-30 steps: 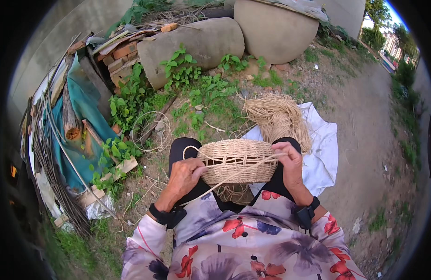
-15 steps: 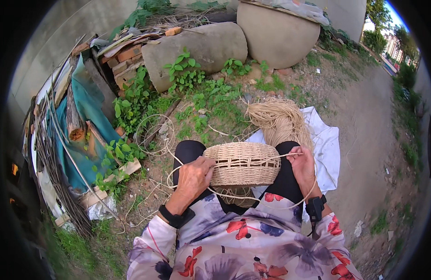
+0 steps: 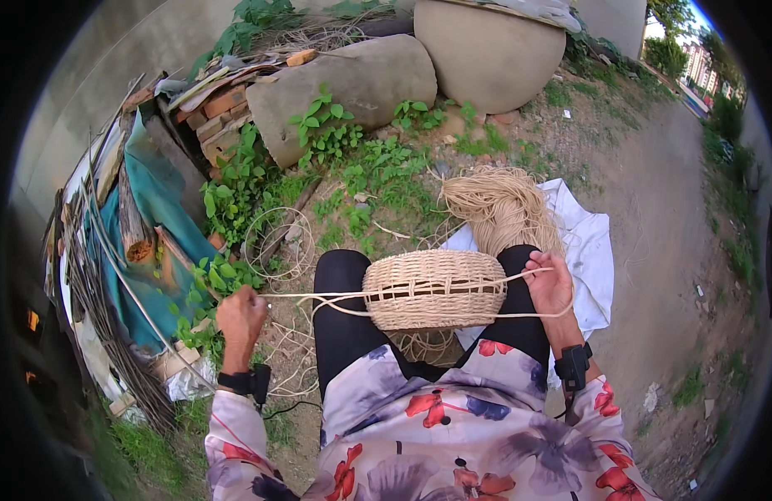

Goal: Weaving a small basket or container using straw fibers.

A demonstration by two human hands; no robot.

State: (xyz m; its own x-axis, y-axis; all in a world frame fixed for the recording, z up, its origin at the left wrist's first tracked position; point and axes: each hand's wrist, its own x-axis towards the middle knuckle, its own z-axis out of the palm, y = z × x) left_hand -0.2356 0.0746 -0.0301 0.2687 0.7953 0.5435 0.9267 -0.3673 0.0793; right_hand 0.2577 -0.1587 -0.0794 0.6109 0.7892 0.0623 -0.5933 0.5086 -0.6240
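Left grip (image 3: 241,316): closed in a fist on cord (image 3: 311,296), well out to the left of the basket (image 3: 436,267). Right grip (image 3: 551,288): fingers pinched narrow on cord just right of it; another run of cord bends round below that hand. Basket sits between the knees (image 3: 342,288), open slotted band facing the wearer.

Change: half a second ago the left grip was at the basket's left edge and a loop sagged over the lap. Now the left-hand cord runs straight, the loop shallower. Judged meaning: slack is being drawn out of this strand; gaps in the band suggest unfinished weave.

Beyond: hank (image 3: 503,209) on white cloth (image 3: 590,250), past the right knee
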